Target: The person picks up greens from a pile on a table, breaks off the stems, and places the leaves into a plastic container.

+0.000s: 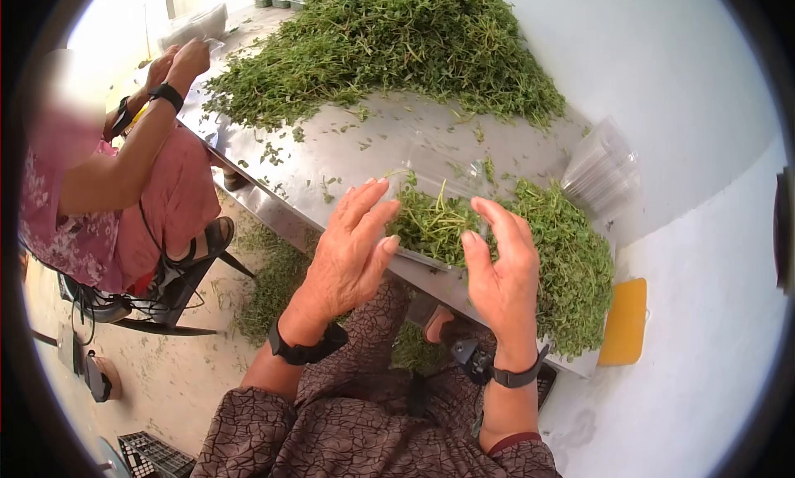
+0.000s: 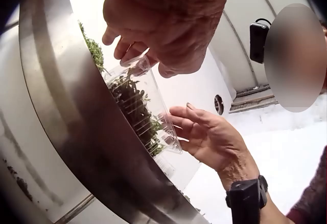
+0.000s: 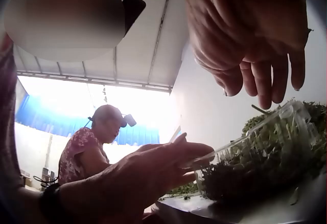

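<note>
At the table's near edge sits a clear plastic box (image 2: 135, 104) filled with leafy green stems (image 1: 435, 221). My left hand (image 1: 352, 246) is at its left end, fingers extended, thumb apart. In the right wrist view, the left fingertips (image 3: 196, 155) are right at the box's end. Facing it across the box, my right hand (image 1: 507, 271) has its fingers and thumb spread, palm inward. The right hand's fingers overlap the box's clear edge in the left wrist view. Neither hand is curled around anything.
A large heap of greens (image 1: 397, 47) covers the far metal table (image 1: 364, 147). A smaller pile (image 1: 567, 263) lies to the right, near stacked clear boxes (image 1: 600, 171) and a yellow board (image 1: 623, 321). Another person (image 1: 124, 180) sits at left, working with both hands.
</note>
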